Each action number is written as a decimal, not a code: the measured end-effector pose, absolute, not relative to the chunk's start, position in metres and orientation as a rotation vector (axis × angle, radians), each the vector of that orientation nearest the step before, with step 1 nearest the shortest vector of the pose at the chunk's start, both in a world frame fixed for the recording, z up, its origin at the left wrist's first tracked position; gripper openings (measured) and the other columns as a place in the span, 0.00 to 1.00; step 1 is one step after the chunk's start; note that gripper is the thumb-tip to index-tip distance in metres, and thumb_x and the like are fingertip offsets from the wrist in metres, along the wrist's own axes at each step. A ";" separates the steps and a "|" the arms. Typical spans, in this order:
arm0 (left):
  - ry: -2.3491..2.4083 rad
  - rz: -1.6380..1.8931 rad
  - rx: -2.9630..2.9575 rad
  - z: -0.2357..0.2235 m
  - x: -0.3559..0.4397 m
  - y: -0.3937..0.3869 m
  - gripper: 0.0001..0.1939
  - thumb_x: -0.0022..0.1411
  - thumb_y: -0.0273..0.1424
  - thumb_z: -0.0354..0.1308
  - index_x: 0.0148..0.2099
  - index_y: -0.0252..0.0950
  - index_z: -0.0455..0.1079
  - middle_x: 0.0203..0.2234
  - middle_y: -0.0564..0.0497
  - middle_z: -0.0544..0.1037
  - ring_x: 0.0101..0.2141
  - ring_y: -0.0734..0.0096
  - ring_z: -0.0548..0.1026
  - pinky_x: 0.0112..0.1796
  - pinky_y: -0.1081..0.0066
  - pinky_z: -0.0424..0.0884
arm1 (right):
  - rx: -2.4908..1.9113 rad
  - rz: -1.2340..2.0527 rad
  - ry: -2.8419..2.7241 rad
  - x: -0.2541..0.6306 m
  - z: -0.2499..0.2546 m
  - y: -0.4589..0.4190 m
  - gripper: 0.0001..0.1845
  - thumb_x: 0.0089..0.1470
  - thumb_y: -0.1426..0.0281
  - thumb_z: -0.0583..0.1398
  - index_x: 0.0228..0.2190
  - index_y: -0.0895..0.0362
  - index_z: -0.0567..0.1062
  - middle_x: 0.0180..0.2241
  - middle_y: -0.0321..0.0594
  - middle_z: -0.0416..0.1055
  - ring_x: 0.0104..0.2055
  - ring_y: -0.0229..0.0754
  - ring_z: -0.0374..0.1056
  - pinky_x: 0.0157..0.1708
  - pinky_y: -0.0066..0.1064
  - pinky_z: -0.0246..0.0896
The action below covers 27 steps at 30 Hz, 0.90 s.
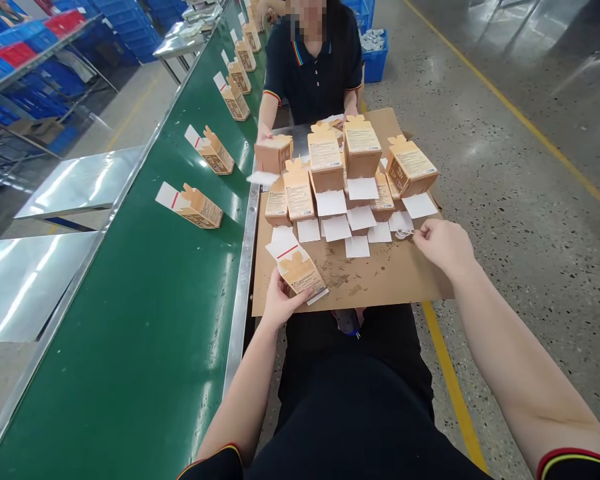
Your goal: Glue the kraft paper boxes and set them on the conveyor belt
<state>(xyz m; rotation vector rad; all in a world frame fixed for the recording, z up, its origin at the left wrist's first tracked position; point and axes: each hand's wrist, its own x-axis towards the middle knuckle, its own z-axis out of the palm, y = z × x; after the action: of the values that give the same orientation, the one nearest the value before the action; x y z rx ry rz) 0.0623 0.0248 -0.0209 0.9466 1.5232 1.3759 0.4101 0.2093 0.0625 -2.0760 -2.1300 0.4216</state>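
My left hand [279,301] grips a small brown carton [300,270] with its white flap open, held just above the near left part of a cardboard sheet [380,277] on my lap. My right hand [444,245] is closed in a pinch on a small clear packet [404,233] at the right side of the sheet. A cluster of several open brown cartons [330,167] with white flaps stands on the far half of the sheet.
A green conveyor belt [145,320] runs along my left, carrying several open cartons [200,208] in a line. A person in a dark shirt [313,67] sits opposite, a hand on a carton [274,152]. Blue crates [375,53] stand behind.
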 end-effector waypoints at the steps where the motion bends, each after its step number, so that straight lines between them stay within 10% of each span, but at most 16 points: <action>1: 1.525 1.357 0.941 -0.019 0.062 0.024 0.43 0.47 0.45 0.85 0.60 0.41 0.72 0.57 0.39 0.84 0.60 0.43 0.83 0.61 0.45 0.79 | -2.058 0.430 -2.128 0.410 0.060 0.211 0.17 0.63 0.72 0.62 0.23 0.50 0.65 0.27 0.45 0.72 0.30 0.46 0.62 0.33 0.38 0.51; 27: 1.555 1.398 0.844 -0.012 0.072 0.021 0.44 0.48 0.48 0.84 0.62 0.43 0.69 0.56 0.41 0.84 0.57 0.46 0.84 0.60 0.48 0.80 | -1.185 0.804 -2.284 0.301 -0.026 0.056 0.16 0.70 0.69 0.55 0.27 0.51 0.62 0.24 0.36 0.68 0.25 0.39 0.61 0.28 0.32 0.50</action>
<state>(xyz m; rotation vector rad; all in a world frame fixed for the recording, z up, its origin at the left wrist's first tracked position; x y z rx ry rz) 0.0724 0.0215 -0.0115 0.8439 1.5551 1.3978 0.3012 0.0557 -0.0260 -1.1853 -2.2842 0.8042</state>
